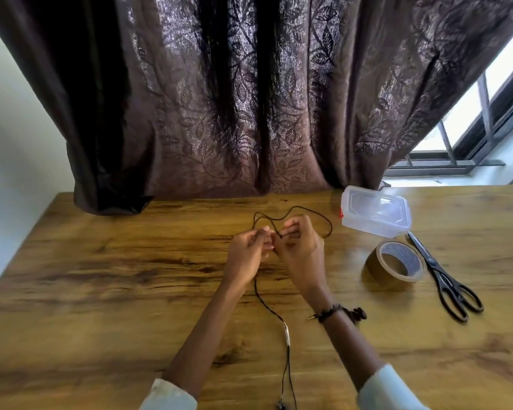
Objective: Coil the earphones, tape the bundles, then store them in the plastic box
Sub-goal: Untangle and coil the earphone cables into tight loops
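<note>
Black earphones (279, 316) lie along the wooden table (101, 276). Their thin cable loops behind my hands and trails toward me past an inline remote. The jack plug (312, 317) shows beside my right wrist. My left hand (246, 255) and my right hand (301, 247) are raised together mid-table, both pinching the cable between curled fingers. A clear plastic box (375, 214) with its lid on stands at the back right. A roll of brown tape (394, 264) lies in front of it.
Black scissors (444, 276) lie right of the tape roll, handles toward me. A dark patterned curtain (249, 99) hangs over the table's far edge. A barred window (480, 119) is at the right.
</note>
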Available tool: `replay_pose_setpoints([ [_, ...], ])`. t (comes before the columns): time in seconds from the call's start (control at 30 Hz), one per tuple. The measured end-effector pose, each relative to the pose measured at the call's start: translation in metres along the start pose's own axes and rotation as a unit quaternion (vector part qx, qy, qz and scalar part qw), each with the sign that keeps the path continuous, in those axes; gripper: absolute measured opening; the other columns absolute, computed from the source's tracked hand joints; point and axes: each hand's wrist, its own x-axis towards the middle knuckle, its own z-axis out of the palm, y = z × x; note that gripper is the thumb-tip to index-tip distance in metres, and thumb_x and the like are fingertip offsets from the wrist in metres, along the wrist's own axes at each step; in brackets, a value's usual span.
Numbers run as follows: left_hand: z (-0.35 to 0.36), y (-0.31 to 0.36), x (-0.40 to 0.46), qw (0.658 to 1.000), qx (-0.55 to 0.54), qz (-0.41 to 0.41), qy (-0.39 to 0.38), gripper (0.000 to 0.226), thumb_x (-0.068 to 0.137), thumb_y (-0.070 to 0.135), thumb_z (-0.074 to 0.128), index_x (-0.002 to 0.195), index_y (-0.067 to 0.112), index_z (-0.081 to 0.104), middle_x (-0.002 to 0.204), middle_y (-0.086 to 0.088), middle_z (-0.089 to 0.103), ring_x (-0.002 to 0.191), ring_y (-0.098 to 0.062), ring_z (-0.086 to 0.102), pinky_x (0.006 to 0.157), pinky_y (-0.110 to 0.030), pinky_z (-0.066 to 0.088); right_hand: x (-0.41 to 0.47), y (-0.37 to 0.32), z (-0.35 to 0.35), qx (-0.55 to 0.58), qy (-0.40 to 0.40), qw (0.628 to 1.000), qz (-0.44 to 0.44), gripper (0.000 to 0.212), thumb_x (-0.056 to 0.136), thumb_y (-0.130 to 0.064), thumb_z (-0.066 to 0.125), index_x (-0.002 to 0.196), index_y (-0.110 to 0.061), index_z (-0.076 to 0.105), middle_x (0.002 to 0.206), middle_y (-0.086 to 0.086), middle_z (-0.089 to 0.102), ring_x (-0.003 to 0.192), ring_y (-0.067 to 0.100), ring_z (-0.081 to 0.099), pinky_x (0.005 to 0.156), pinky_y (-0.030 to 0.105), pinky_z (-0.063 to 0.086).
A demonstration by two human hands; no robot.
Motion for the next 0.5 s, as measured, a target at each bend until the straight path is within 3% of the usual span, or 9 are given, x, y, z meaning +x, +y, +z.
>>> replay_pose_setpoints([
  [0.1, -0.01, 0.015, -0.016, 1.0, -0.001, 0.014, -0.018, 0.022, 0.092, 0.029, 0.061, 0.081, 0.015, 0.074, 0.075, -0.007, 0.073, 0.067, -0.009, 0.067, 0.06, -0.024, 0.053, -0.026, -0.02, 0.003, 0.011, -0.021, 0.999, -0.031, 0.033, 0.081, -0.011, 0.076, 0.1, -0.016, 0.05, 0.086, -0.009, 0.065, 0.077, 0.001, 0.065, 0.063, 0.011, 0.05],
  [0.17, -0.019, 0.026, -0.026, 0.999, 0.018, 0.018, -0.029, 0.016, 0.09, 0.02, 0.063, 0.08, 0.017, 0.074, 0.072, 0.001, 0.073, 0.064, -0.004, 0.066, 0.056, -0.018, 0.05, -0.032, -0.029, 0.0, 0.019, -0.063, 0.996, -0.066, 0.035, 0.08, -0.01, 0.076, 0.105, -0.012, 0.051, 0.096, -0.003, 0.066, 0.087, 0.006, 0.065, 0.071, 0.018, 0.055],
  [0.27, -0.042, 0.05, -0.041, 0.998, -0.034, 0.009, -0.049, 0.013, 0.091, 0.014, 0.062, 0.087, 0.012, 0.073, 0.074, 0.001, 0.075, 0.067, -0.007, 0.069, 0.058, -0.018, 0.056, -0.03, -0.043, -0.02, 0.031, -0.084, 0.987, -0.137, 0.024, 0.085, -0.006, 0.071, 0.105, -0.007, 0.058, 0.101, 0.0, 0.061, 0.092, 0.003, 0.061, 0.078, 0.016, 0.053],
  [0.37, -0.066, 0.076, -0.056, 0.992, -0.049, 0.017, -0.115, 0.017, 0.092, 0.012, 0.058, 0.099, 0.004, 0.07, 0.087, -0.007, 0.076, 0.078, -0.015, 0.073, 0.066, -0.019, 0.057, -0.014, -0.056, -0.041, 0.005, -0.073, 0.977, -0.2, 0.034, 0.09, 0.002, 0.063, 0.124, -0.004, 0.056, 0.123, 0.002, 0.056, 0.117, 0.006, 0.053, 0.098, 0.021, 0.046],
  [0.43, -0.076, 0.092, -0.066, 0.984, -0.05, 0.025, -0.17, 0.019, 0.09, 0.013, 0.058, 0.104, 0.005, 0.07, 0.092, -0.01, 0.075, 0.081, -0.014, 0.072, 0.067, -0.018, 0.056, -0.001, -0.067, -0.048, -0.011, -0.11, 0.967, -0.229, 0.048, 0.091, 0.003, 0.061, 0.136, -0.004, 0.048, 0.138, 0.003, 0.051, 0.133, 0.011, 0.044, 0.111, 0.025, 0.036],
  [0.5, -0.081, 0.105, -0.075, 0.973, -0.065, 0.032, -0.218, 0.026, 0.086, 0.016, 0.059, 0.108, 0.007, 0.068, 0.097, -0.01, 0.075, 0.084, -0.012, 0.071, 0.069, -0.018, 0.055, 0.009, -0.081, -0.05, -0.002, -0.148, 0.958, -0.245, 0.047, 0.09, 0.004, 0.06, 0.135, -0.007, 0.051, 0.135, 0.0, 0.056, 0.129, 0.007, 0.048, 0.108, 0.023, 0.038],
])
